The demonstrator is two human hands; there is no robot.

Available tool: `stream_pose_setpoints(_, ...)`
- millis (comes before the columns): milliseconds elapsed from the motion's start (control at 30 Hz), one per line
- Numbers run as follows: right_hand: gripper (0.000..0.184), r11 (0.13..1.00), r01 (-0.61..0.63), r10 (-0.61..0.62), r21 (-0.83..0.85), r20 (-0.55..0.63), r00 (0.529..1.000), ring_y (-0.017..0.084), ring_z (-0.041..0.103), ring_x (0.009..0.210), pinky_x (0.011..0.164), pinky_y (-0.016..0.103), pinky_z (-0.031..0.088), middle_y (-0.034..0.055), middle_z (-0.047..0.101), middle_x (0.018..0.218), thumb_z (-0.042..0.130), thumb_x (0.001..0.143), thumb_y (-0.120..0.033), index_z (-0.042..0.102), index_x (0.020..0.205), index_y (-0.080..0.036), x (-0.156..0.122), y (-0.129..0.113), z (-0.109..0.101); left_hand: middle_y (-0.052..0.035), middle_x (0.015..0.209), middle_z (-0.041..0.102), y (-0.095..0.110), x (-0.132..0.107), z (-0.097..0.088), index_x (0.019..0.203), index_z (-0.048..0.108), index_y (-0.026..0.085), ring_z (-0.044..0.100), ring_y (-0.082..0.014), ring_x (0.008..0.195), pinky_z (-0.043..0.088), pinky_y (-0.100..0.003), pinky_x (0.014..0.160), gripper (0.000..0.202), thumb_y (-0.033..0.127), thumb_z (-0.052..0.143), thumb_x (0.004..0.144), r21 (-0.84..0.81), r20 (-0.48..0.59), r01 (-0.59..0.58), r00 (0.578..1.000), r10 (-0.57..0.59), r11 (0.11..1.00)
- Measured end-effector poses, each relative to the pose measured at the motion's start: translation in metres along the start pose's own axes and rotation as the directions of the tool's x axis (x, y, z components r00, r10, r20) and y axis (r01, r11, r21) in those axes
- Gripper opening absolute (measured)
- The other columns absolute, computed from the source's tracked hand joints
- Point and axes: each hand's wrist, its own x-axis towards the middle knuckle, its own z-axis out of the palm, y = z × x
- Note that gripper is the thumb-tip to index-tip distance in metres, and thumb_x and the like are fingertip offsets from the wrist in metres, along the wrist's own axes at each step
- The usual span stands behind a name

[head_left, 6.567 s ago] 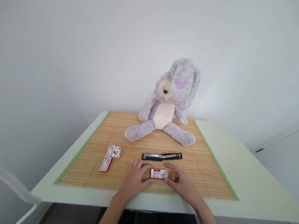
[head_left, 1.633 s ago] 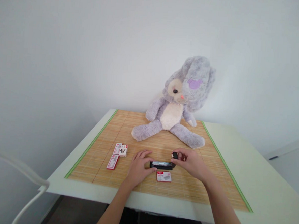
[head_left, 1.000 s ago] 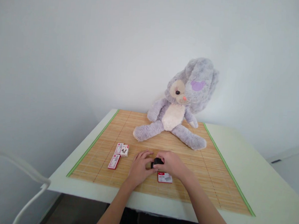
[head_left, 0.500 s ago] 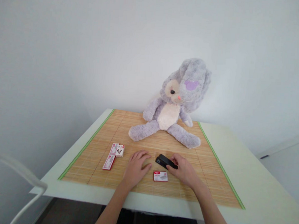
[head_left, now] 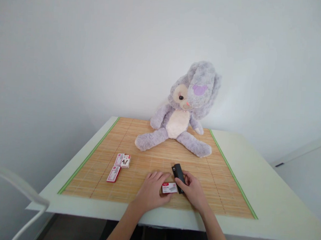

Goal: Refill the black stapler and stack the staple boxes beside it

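My right hand grips a black stapler on the mat, thumb on its left side and fingers on its right. The stapler lies nearly lengthwise, its far end tilted slightly left. Just left of it lies a small red and white box with staples pictured on it. My left hand is around the left end of this box, index finger beyond it and thumb on the near side, fingers apart. Whether the fingers touch the box I cannot tell.
Left on the bamboo mat are two flat red and white boxes and a squarer box. A grey plush toy sits at the back against the wall. A white cable curves at lower left. The white table edge is nearest me.
My right hand has turned the stapler from slanting sideways to nearly lengthwise. My left hand has moved right and nearer to me, to the small box. The view has shifted slightly.
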Motion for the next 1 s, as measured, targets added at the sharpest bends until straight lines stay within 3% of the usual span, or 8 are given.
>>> stream_pose_setpoints(167, 0.051, 1.0, -0.004, 0.004, 0.025, 0.005, 1.0, 0.016, 0.043, 0.061, 0.058, 0.028, 0.033, -0.0048, 0.043, 0.065, 0.063, 0.089, -0.056, 0.068, 0.125, -0.02, 0.0, 0.001, -0.001, -0.005, 0.116, 0.065, -0.002, 0.003, 0.008, 0.142, 0.053, 0.037, 0.057, -0.0301, 0.111, 0.042, -0.043, 0.097, 0.064, 0.031, 0.07, 0.081, 0.056, -0.015, 0.052, 0.999, -0.052, 0.997)
stream_pose_setpoints(367, 0.052, 0.999, -0.027, 0.025, 0.041, 0.036, 0.999, 0.014, 0.039, 0.059, 0.056, 0.027, 0.029, -0.0052, 0.04, 0.063, 0.061, 0.091, -0.062, 0.071, 0.12, -0.02, -0.004, -0.003, -0.001, -0.0083, 0.113, 0.065, -0.016, -0.004, 0.015, 0.126, 0.063, 0.03, 0.057, -0.0324, 0.112, 0.04, -0.046, 0.098, 0.039, 0.043, 0.064, 0.089, 0.079, -0.219, 0.296, 0.937, -0.273, 0.952)
stream_pose_setpoints(467, 0.052, 0.998, -0.032, 0.028, 0.045, 0.096, 0.995, 0.014, 0.042, 0.06, 0.056, 0.027, 0.03, -0.0046, 0.044, 0.063, 0.061, 0.091, -0.064, 0.073, 0.114, -0.019, -0.008, -0.003, -0.003, -0.0091, 0.124, 0.064, -0.023, -0.01, 0.009, 0.133, 0.059, 0.028, 0.056, -0.0343, 0.119, 0.039, -0.047, 0.104, 0.062, 0.056, 0.075, 0.08, 0.045, -0.162, 0.276, 0.951, -0.265, 0.96)
stream_pose_setpoints(567, 0.049, 0.997, -0.022, 0.01, 0.076, 0.155, 0.988, 0.015, 0.046, 0.063, 0.058, 0.027, 0.033, -0.0035, 0.049, 0.066, 0.062, 0.092, -0.063, 0.073, 0.11, -0.019, -0.013, -0.001, -0.003, -0.0086, 0.136, 0.061, -0.03, -0.015, -0.005, 0.142, 0.052, 0.028, 0.054, -0.033, 0.125, 0.038, -0.045, 0.108, 0.081, 0.056, 0.083, 0.073, -0.006, -0.043, 0.211, 0.977, -0.211, 0.977)
stream_pose_setpoints(733, 0.044, 0.994, -0.001, -0.02, 0.105, 0.197, 0.98, 0.016, 0.047, 0.064, 0.059, 0.027, 0.035, -0.0027, 0.051, 0.068, 0.059, 0.094, -0.06, 0.071, 0.106, -0.02, -0.018, 0.002, -0.001, -0.0044, 0.133, 0.062, -0.034, -0.014, -0.02, 0.142, 0.053, 0.033, 0.057, -0.0284, 0.122, 0.041, -0.04, 0.103, 0.069, 0.044, 0.081, 0.079, -0.053, 0.053, 0.166, 0.985, -0.163, 0.985)
stream_pose_setpoints(1000, 0.038, 0.989, 0.019, -0.05, 0.149, 0.205, 0.978, 0.016, 0.047, 0.066, 0.062, 0.028, 0.035, -0.003, 0.05, 0.07, 0.057, 0.098, -0.055, 0.069, 0.102, -0.02, -0.021, -0.011, 0.004, -0.0034, 0.122, 0.065, -0.018, -0.005, -0.006, 0.128, 0.062, 0.032, 0.057, -0.0283, 0.115, 0.039, -0.038, 0.097, 0.067, 0.051, 0.088, 0.069, -0.017, 0.042, 0.153, 0.987, -0.152, 0.988)
